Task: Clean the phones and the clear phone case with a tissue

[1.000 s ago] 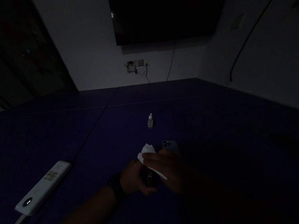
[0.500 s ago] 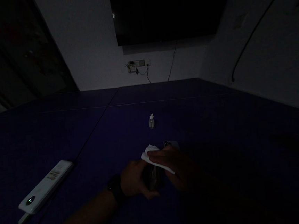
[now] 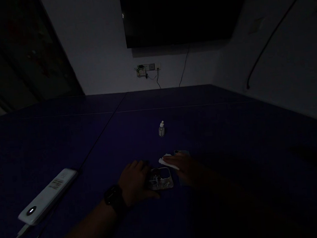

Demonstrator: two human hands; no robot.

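Lower centre of frame: left hand [image 3: 133, 182], half curled, grips a patterned phone case [image 3: 162, 184]; right hand [image 3: 186, 168], fingers nearly straight, holds white tissue [image 3: 162, 161].

A dark, rectangular plastic phone case [image 3: 161, 185] with pale mottled marks is turned sideways, its rounded camera opening toward the right end, its left end hidden; whether it lies flat is hard to tell. A thin, white paper tissue [image 3: 162, 161] slants just beyond the opening.
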